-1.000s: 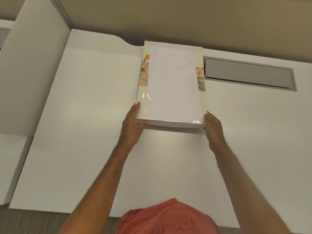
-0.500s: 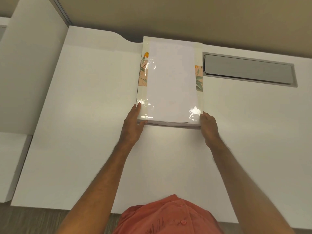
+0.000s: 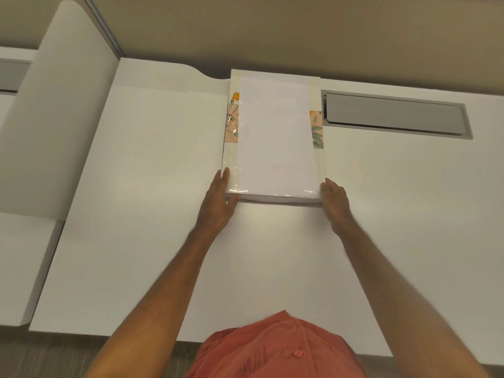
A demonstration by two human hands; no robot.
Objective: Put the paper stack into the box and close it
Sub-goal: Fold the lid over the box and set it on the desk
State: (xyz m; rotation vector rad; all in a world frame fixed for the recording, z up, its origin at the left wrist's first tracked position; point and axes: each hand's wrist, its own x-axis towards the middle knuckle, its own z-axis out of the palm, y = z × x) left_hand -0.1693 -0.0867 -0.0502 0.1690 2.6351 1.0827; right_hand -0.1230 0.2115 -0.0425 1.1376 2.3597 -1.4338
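Note:
A flat white box (image 3: 231, 159) with a floral band (image 3: 231, 124), wrapped in shiny clear film, lies lengthwise on the white desk (image 3: 152, 192) near its far edge. A white paper stack (image 3: 278, 137) rests on top of the box, leaving a margin of box on each side. My left hand (image 3: 218, 203) grips the box's near left corner, fingers along the side and thumb at the front edge. My right hand (image 3: 335, 203) presses against the near right corner. Whether the box has a separate lid cannot be told.
A grey recessed cable hatch (image 3: 392, 114) sits in the desk just right of the box. A white divider panel (image 3: 54, 118) stands at the left, with another desk beyond it. A beige wall (image 3: 300, 31) runs behind. My orange garment (image 3: 272, 350) shows at the bottom.
The near end of the box has come down onto the desk. My right hand has moved in from the side to the near right corner. My left hand has kept its hold.

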